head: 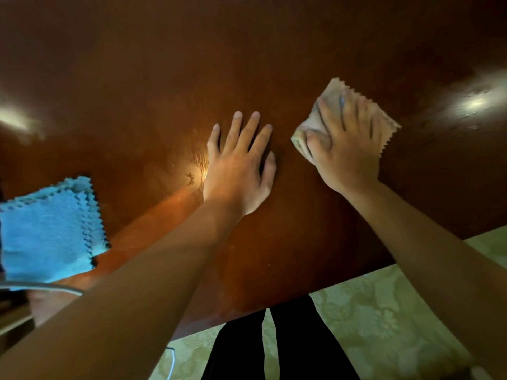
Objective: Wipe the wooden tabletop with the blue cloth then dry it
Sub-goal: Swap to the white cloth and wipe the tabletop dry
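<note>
Head view: hands on tabletop

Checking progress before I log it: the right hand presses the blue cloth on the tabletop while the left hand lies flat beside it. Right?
Not quite. In the head view the right hand presses a beige cloth on the wooden tabletop; the blue cloth lies apart. The left hand does lie flat.

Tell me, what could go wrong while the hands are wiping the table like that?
1. The blue cloth lies at the near left edge of the wooden tabletop; an arm sweeping by might knock it off.
2. The right hand presses flat on the beige cloth, whose near-left side is bunched, so it may leave streaks.
3. The left hand rests bare on the wood and could leave prints.
</note>
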The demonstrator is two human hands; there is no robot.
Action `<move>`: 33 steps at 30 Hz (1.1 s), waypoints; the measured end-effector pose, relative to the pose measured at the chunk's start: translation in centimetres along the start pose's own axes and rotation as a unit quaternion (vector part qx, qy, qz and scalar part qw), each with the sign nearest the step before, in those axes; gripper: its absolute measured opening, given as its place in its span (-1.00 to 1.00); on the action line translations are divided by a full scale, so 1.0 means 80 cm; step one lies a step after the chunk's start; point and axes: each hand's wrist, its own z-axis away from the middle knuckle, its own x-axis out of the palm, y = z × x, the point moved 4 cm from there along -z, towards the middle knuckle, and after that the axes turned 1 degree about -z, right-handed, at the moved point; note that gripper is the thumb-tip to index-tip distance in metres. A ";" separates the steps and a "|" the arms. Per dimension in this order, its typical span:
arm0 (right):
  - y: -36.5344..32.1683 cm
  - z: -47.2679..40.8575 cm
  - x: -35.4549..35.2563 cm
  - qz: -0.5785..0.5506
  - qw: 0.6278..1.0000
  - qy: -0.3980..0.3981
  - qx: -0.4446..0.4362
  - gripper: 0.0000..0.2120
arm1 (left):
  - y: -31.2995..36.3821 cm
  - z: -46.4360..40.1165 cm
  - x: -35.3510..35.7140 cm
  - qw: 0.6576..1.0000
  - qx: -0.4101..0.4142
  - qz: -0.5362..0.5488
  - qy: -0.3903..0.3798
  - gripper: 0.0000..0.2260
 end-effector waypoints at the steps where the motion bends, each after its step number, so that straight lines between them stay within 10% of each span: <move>1: -0.006 -0.001 -0.002 -0.020 1.000 0.013 0.007 -0.39 | 0.000 0.000 0.000 1.000 0.000 -0.001 -0.001 -0.51; 8: -0.032 0.058 0.008 -0.072 0.986 0.019 -0.152 -0.37 | 0.000 0.001 -0.004 1.000 -0.010 0.029 0.006 -0.52; 16: -0.016 -0.030 -0.006 -0.042 0.998 0.029 -0.024 -0.34 | -0.024 -0.023 -0.029 0.999 -0.017 0.025 0.044 -0.58; 23: -0.050 0.016 0.011 -0.106 0.979 0.066 -0.160 -0.34 | -0.067 -0.081 -0.024 0.998 -0.050 -0.049 -0.006 -0.48; 29: 0.005 -0.073 -0.001 -0.070 0.996 0.035 -0.031 -0.21 | -0.071 -0.083 -0.015 0.996 -0.059 -0.066 -0.006 -0.48; 33: -0.036 -0.035 0.001 -0.099 0.988 0.055 -0.102 -0.26 | -0.071 -0.084 -0.015 0.996 -0.063 -0.056 -0.009 -0.48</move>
